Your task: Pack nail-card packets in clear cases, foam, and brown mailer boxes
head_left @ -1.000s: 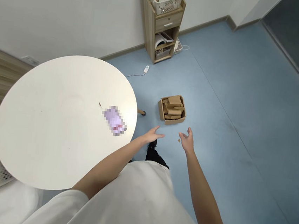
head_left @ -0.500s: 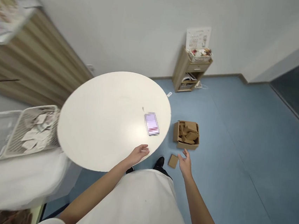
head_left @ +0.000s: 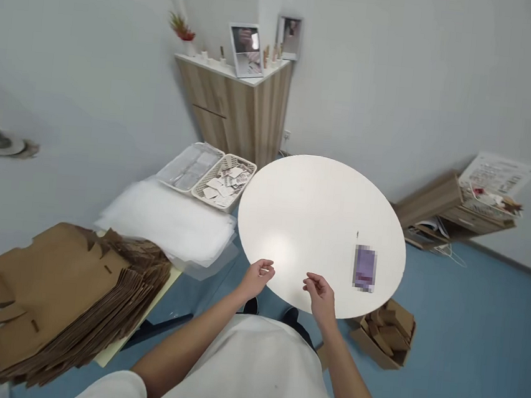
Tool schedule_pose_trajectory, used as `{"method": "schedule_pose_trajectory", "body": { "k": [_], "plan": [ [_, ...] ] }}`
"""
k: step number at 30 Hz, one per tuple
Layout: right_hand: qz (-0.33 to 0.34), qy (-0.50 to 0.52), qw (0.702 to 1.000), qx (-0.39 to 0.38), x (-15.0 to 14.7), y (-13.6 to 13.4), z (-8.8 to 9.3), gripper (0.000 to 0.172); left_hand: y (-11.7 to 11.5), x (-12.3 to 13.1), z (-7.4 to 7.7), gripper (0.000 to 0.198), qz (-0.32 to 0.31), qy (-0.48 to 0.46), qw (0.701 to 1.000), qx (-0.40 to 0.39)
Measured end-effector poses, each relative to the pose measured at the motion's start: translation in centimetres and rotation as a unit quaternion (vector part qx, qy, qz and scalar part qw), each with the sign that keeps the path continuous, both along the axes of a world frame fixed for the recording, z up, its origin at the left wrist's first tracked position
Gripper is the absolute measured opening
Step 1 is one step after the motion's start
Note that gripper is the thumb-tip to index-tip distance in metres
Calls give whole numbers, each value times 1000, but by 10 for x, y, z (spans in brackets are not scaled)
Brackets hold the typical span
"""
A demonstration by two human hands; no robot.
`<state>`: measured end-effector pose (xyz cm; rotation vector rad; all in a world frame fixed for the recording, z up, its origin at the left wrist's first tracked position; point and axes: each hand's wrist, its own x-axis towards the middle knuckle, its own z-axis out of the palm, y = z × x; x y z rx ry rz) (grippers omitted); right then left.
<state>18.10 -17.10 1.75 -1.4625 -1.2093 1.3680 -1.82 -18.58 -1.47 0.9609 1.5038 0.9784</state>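
Observation:
Over the near edge of a round white table (head_left: 311, 210), my left hand (head_left: 256, 278) hovers with loosely bent fingers and nothing in it. My right hand (head_left: 321, 295) is a short way to its right, fingers slightly curled and apart, also without anything in it. On the table's right side lies a blurred-out purple rectangular thing (head_left: 364, 268), to the right of my right hand. A tiny object (head_left: 357, 235) rests just beyond it, too small to name.
At left are stacked flat cardboard box blanks (head_left: 82, 294), white translucent sheets (head_left: 170, 218), a basket of paper slips (head_left: 224, 182) and a bin of clear bags (head_left: 191, 165). A carton of small brown boxes (head_left: 386, 336) stands on the floor at right. Behind are a wooden cabinet (head_left: 237, 105) and shelf unit (head_left: 447, 210).
The view has swung left, bringing the cardboard stack and cabinet into sight. My right hand has gone from beside the floor carton to the table's near edge, closer to my left hand.

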Motion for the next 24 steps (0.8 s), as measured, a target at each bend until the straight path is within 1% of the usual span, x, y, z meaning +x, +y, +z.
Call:
{"method": "schedule_pose_trajectory", "body": {
  "k": [3,6,8,11,15,18,20,24],
  "plan": [
    [47,13,999,-14,-20,8,7,36,-5,-14,-3,39,33,-5,999,-3],
    [63,32,997,-41,-24,18,8,34,-6,-20,-3,41,47,-5,999,-16],
    [59,55,994,-69,-21,26,6,32,-6,-23,0,43,37,4,999,-35],
    [44,105,985,-128,-15,40,-3,30,-5,-31,7,48,-3,42,995,-87],
    [42,173,957,-228,-11,56,-21,28,-4,-45,13,58,-51,111,978,-168],
    [49,199,939,-277,-12,63,-30,25,0,-55,15,61,-88,139,967,-195],
    [58,198,933,-296,-14,68,-33,24,3,-61,16,63,-90,138,965,-204],
    [87,171,928,-319,-27,83,-34,22,9,-76,21,66,-61,90,974,-200]
  ]
}}
